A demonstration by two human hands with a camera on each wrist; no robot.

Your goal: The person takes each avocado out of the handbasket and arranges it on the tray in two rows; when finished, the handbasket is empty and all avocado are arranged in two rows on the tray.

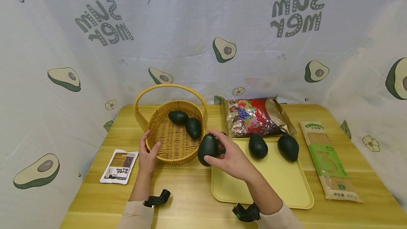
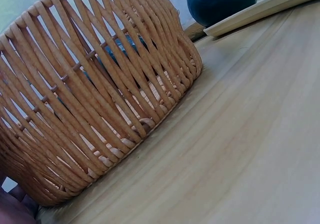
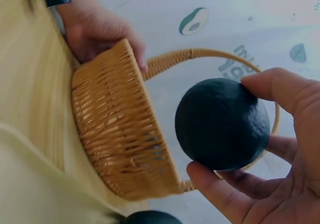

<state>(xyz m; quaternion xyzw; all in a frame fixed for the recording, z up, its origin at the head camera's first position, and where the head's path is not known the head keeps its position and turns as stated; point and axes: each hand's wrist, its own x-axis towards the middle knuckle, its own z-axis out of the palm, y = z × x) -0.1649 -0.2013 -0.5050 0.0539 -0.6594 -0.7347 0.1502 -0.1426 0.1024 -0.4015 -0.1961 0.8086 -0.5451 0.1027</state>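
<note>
One avocado (image 1: pixel 208 150) within right hand (image 1: pixel 233 160)'s pinch; left hand (image 1: pixel 148 157) grips basket rim (image 1: pixel 178 160).

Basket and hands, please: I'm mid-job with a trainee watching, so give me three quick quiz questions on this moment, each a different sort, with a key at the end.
1. Count: how many avocados lie inside the basket?
2. True or false: the right hand holds an avocado between thumb and fingers.
3. Multiple choice: what is the left hand gripping?
A) The candy bag
B) The basket's rim
C) The white pouch

Key:
1. Two.
2. True; the head and right wrist views both show it.
3. B; the hand is at the basket's near left side in the head view.
</note>
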